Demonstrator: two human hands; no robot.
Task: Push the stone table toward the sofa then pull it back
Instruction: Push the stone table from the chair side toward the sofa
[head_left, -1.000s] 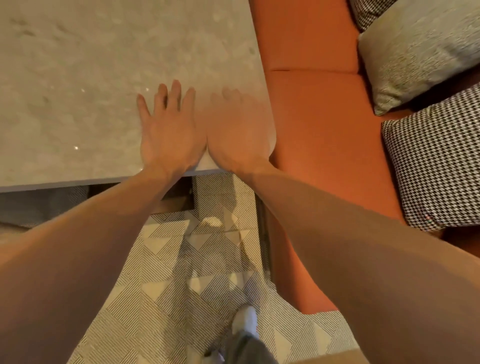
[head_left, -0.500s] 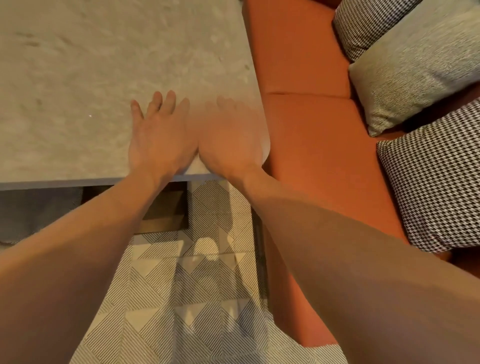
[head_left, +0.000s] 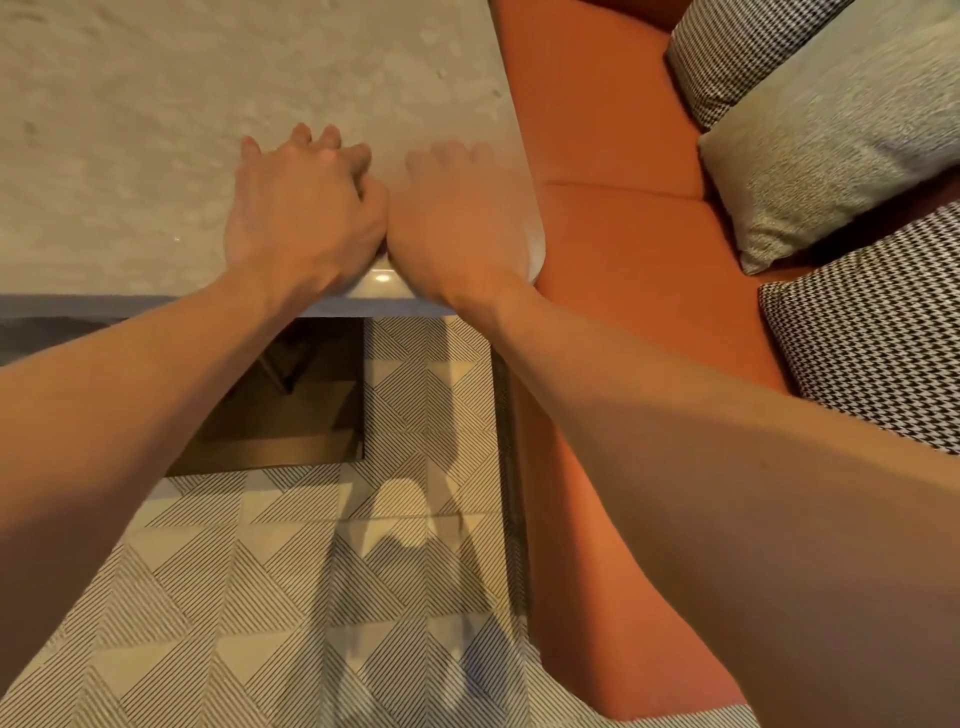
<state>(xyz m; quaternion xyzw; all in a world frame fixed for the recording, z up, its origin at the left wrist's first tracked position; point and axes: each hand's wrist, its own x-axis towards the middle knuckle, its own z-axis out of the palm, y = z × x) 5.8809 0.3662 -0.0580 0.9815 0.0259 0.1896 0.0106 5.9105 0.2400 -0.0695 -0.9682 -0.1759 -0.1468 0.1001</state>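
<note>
The left hand lies palm down on the stone bench, close to its near edge. Its knuckles are raised and its fingers bent, the tips pressing on the stone; it holds nothing. The right hand lies just beside it, the two hands touching along their inner sides. It rests flat on the bench's near right corner with its fingers stretched forward and relaxed, grasping nothing. This hand is blurred, so exactly how its fingertips meet the stone cannot be told. Both bare forearms reach in from the bottom of the view and cross the near edge of the bench.

The bench top is pale, mottled grey stone and fills the upper left of the view. Its rounded near right corner sits just beside the seat of the orange sofa, and its right edge runs close along the sofa's front; whether they touch there is hard to tell. Under the near edge a dark brown base shows.

On the sofa, at the right, lie three cushions: a houndstooth cushion at the top, a beige cushion in front of it, and a second houndstooth cushion lower down.

Below the bench, a rug with a striped triangle pattern covers the floor beside the sofa's front.
</note>
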